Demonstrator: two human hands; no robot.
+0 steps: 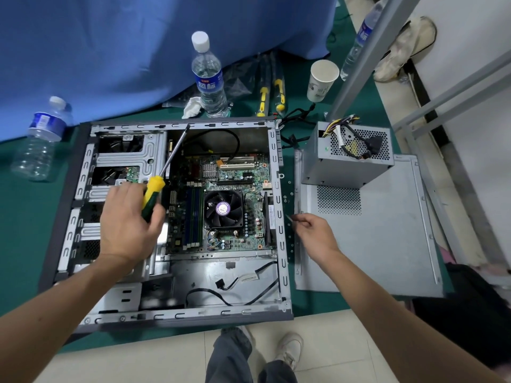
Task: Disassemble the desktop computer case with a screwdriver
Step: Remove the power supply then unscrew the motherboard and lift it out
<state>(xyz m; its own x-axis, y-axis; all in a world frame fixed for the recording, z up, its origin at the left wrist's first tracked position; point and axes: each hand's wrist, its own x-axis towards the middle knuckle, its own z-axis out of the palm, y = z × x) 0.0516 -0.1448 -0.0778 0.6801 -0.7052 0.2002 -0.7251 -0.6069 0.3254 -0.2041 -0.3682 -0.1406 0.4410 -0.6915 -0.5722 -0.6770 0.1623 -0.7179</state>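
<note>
The opened computer case (177, 217) lies flat on the green mat (25, 217). The left hand (127, 222) grips a yellow-handled screwdriver (163, 172) over it; the right hand (312, 230) pinches a small screw (289, 217) by the case's right edge.

Case (177, 313): on the mat (25, 217)
Side panel (387, 244): right of case
Power supply (348, 161): on panel's far end
Bottles (208, 76): behind case

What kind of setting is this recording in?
Probably a makeshift workspace set up on a floor: the opened grey metal computer case lies on a green mat, by a blue cloth backdrop and pale floor tiles.
</note>
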